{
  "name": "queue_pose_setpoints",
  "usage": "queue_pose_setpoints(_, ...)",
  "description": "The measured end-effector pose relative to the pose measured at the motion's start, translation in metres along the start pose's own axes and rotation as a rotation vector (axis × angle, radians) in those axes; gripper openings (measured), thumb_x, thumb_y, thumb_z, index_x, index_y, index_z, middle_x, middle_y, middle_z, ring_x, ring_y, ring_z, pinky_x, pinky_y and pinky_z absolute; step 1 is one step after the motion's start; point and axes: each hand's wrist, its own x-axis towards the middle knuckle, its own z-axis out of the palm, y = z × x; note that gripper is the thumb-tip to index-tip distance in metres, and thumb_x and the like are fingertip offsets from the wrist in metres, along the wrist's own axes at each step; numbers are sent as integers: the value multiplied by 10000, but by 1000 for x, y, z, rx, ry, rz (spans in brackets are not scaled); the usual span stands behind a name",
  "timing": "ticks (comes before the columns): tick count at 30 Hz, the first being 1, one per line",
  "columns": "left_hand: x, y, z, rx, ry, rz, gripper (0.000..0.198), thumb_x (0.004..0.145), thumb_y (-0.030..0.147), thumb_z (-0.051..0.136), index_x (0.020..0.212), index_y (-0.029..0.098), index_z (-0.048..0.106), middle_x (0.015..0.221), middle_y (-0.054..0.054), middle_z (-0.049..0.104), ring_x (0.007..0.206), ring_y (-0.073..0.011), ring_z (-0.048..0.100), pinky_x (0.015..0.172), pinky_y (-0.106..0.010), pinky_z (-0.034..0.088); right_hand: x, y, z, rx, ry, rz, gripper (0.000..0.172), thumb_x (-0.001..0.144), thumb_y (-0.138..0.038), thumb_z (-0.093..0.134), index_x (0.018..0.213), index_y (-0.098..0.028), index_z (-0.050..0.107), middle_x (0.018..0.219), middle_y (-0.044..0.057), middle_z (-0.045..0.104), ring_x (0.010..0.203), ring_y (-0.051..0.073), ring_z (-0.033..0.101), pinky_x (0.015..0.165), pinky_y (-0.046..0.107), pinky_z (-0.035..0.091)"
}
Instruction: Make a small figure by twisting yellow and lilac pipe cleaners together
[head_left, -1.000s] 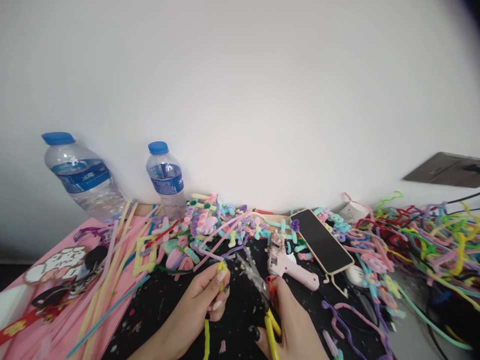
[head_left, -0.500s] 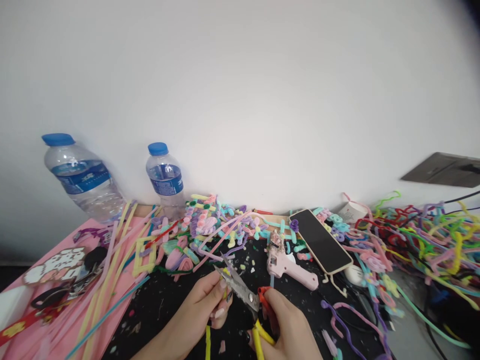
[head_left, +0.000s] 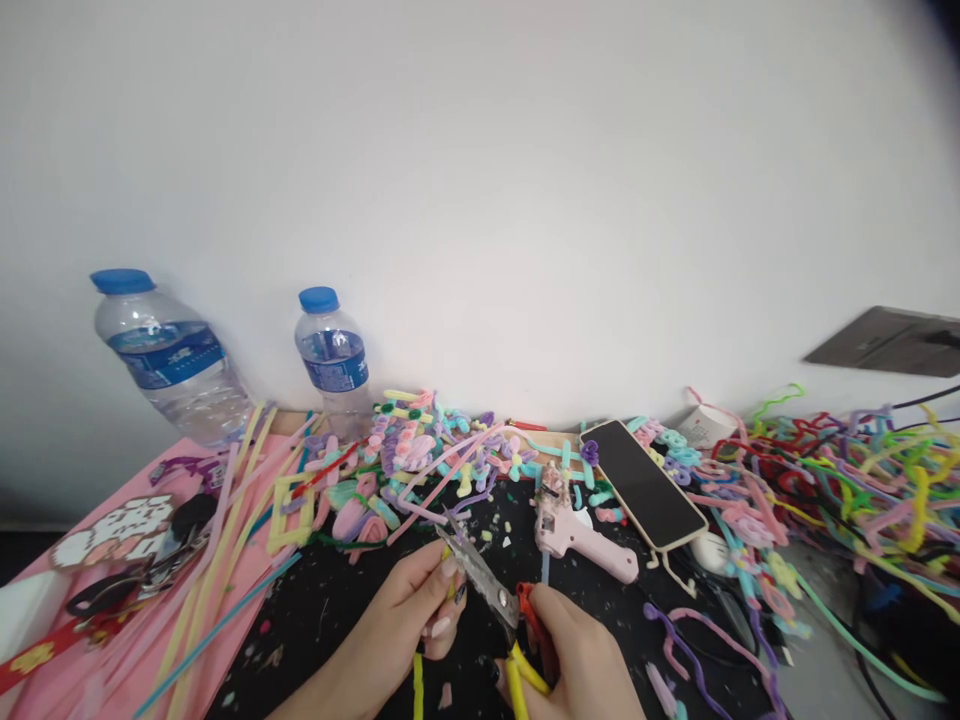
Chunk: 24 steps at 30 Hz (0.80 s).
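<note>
Two-handed work with scissors at a cluttered worktop. The left hand, near the middle of the worktop's front part, has thumb and fingers pinched together on a yellow fuzzy stem; its tip shows above the fingertips and its tail hangs below the hand. The right hand is closed around the red-and-yellow handles of the scissors, whose blades slant up to the left, parted, at the stem's tip; whether they touch it cannot be told. Beyond the right hand lies a pink glue gun; a phone rests farther back and to the right. Along the back edge, by the wall, runs a heap of pastel pieces; two bottles stand toward the back left corner.
</note>
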Motion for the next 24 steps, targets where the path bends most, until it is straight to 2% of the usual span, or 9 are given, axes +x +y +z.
queue_pose_setpoints(3,0,0,1,-8,15,2,319,866,429,498,701,168,420,523,80,317,431,-41,187,423,-200,129,0,0,0,35,-8,9,144,640,-255,547,737,-207,452,680,12,565,568,147,516,517,210,368)
queue_pose_setpoints(8,1,1,3,-44,27,17,325,845,450,527,711,170,430,519,84,315,428,-40,176,419,-192,139,-1,-1,0,60,-47,48,251,594,-258,574,802,-213,441,755,28,587,598,169,536,517,226,382)
queue_pose_setpoints(14,2,3,6,-83,59,53,389,789,502,575,665,172,411,495,89,306,423,-42,162,411,-185,148,-4,-2,1,97,-71,65,346,575,-233,573,892,-217,436,818,35,597,703,200,587,618,258,437)
queue_pose_setpoints(19,0,1,6,-57,62,46,389,798,500,564,661,173,405,503,82,323,427,-43,179,417,-187,172,-3,0,3,77,-72,48,317,580,-233,573,867,-211,442,820,43,607,682,196,576,600,256,435)
queue_pose_setpoints(24,-1,-1,5,-37,52,39,366,818,489,542,682,172,421,506,81,320,429,-42,185,423,-186,181,-2,5,7,43,-16,-1,253,613,-255,564,831,-209,446,769,36,603,618,177,558,538,231,404)
